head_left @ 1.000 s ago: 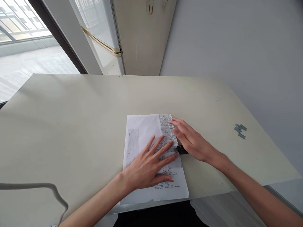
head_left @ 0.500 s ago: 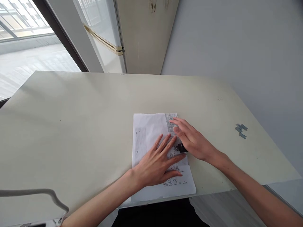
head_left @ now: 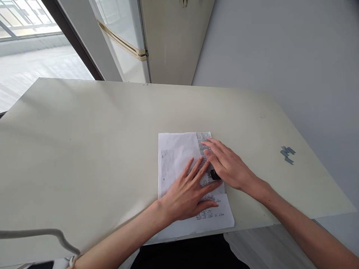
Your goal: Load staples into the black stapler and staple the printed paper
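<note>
One left hand, one right hand, one paper stack, one black object, one staple cluster

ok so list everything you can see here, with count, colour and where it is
table: one, pale cream, fills the middle of the view
paper sheets: a few overlapping, white with grey print, near edge of the table
small black object: one, black, on the paper, mostly hidden under the right hand
staple strips: a few, grey, far right of the table
fridge: one, cream with a gold trim, behind the table
window: one, bright, upper left
wall: one, pale grey, right
cable: one, white, lower left
left hand: one, flat on the paper
right hand: one, fingers spread on the paper, over the black object
</note>
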{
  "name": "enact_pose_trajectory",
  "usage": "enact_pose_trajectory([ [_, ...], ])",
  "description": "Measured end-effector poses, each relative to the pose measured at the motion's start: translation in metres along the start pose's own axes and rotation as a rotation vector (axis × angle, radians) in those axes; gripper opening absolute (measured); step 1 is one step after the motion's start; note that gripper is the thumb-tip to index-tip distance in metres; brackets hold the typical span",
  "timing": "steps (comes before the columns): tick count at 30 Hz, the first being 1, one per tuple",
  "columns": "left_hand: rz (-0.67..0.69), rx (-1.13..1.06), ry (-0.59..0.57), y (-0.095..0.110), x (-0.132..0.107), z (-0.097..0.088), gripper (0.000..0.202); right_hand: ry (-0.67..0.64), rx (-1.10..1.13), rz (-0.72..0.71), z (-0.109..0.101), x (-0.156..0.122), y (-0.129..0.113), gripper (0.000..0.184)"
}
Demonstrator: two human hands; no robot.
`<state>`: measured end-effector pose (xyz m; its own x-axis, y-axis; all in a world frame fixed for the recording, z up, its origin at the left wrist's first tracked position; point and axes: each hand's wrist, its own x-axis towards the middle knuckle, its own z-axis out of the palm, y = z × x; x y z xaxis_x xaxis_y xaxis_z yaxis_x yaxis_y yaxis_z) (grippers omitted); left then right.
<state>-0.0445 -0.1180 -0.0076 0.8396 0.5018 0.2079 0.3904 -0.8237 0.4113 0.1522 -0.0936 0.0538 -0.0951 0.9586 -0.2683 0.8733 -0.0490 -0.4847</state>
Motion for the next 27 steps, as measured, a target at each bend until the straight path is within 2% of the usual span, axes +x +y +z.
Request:
enact_pose_trajectory([
  [9,0.003,0.018,0.012,0.001,-0.001,0.001,0.064,0.031,-0.076,-0.041,0.006,0.000,0.001,0.055],
  [19,-0.016,-0.010,0.004,0.003,-0.001,0.001,0.061,-0.039,0.119,0.027,-0.008,-0.003,0.010,0.057],
  [27,-0.015,-0.002,0.010,0.004,-0.002,0.001,0.062,-0.025,0.114,0.017,-0.008,-0.004,0.008,0.057],
])
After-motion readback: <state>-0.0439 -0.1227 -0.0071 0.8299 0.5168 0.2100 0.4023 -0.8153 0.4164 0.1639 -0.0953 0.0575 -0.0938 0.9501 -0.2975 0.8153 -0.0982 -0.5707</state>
